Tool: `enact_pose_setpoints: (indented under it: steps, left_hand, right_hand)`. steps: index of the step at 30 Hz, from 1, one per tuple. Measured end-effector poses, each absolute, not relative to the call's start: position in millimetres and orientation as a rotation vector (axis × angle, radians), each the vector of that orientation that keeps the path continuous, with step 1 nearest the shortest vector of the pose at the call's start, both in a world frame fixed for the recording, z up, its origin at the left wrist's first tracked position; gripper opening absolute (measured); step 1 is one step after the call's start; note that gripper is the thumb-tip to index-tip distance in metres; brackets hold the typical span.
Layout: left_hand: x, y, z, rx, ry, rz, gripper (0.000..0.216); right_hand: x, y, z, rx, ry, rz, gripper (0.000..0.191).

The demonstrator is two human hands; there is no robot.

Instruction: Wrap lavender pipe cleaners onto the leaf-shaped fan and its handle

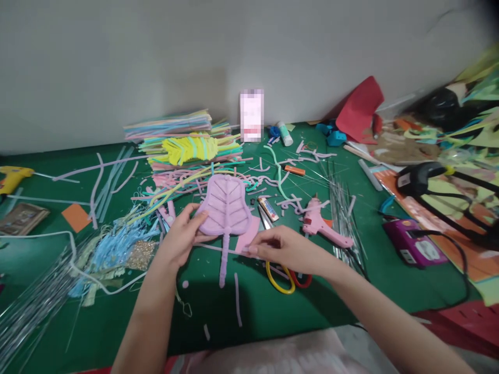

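Note:
A purple leaf-shaped piece (226,206) made of fuzzy pipe cleaners, with a long stem hanging down, is held up over the green table (273,306). My left hand (183,234) grips its lower left edge, thumb on top. My right hand (284,249) pinches the edge of a pink foam sheet (249,236) lying under the leaf's right side. Scissors with yellow and red handles (283,280) lie just below my right hand.
A pink glue gun (322,223) lies right of the leaf, beside a bundle of thin wires (343,208). Stacks of coloured pipe cleaners (187,140) sit at the back. A purple device with a cable (413,241) and paper scraps fill the right; a yellow glue gun (11,176) lies far left.

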State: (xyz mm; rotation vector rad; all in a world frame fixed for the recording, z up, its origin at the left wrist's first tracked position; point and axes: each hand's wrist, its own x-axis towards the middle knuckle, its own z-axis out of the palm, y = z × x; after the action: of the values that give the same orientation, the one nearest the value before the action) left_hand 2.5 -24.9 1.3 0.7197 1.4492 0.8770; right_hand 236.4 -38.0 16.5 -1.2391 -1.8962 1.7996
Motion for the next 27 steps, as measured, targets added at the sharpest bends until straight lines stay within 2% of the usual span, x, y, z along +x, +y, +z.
enact_pose_setpoints:
  steps: [6, 10, 21, 27]
  left_hand:
    - [14, -19, 25, 0.680, 1.337, 1.028, 0.016]
    - [18, -13, 37, 0.727, 1.258, 1.064, 0.019]
    - [26, -6, 36, 0.676, 1.179, 1.116, 0.018]
    - [42, -9, 36, 0.550, 0.959, 1.219, 0.026]
  right_hand:
    - [235, -46, 13, -1.333, -1.634, 1.883, 0.030]
    - [233, -48, 15, -1.260, -1.546, 1.993, 0.032]
    - [225, -39, 17, -1.224, -1.424, 2.037, 0.029]
    - [215, -30, 25, -1.171, -1.189, 2.136, 0.028]
